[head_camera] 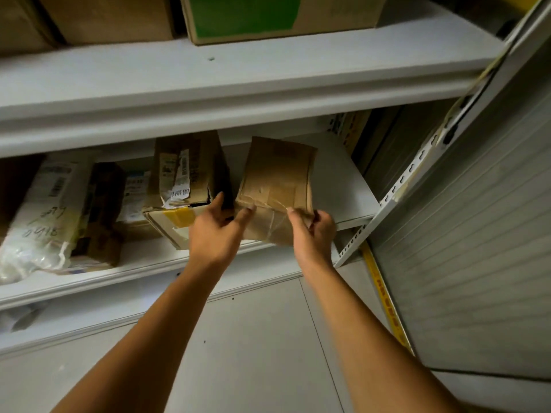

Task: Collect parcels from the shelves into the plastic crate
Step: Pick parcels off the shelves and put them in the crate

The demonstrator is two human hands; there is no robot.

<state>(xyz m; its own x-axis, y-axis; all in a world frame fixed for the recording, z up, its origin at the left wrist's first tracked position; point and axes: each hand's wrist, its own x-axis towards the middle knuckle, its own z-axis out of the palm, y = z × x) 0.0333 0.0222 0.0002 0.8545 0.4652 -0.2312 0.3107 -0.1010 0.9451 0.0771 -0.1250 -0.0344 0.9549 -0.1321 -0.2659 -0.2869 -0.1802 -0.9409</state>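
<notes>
Parcel [277,180] of brown card leans at the right end of the shelf [337,180], just beside a taped box [185,174], so my right hand [314,234] pinches its lower corner while my left hand [214,231], spread wide, thumbs the other corner to steady it.

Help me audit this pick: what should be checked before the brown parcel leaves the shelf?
1. Right hand grips the brown parcel at its near corner: ok.
2. Left hand has a firm hold on its left edge: cannot tell.
3. Gap between parcel and taped box beside it: ok.
4. Plastic crate ready to receive it: cannot tell, out of view.
</notes>
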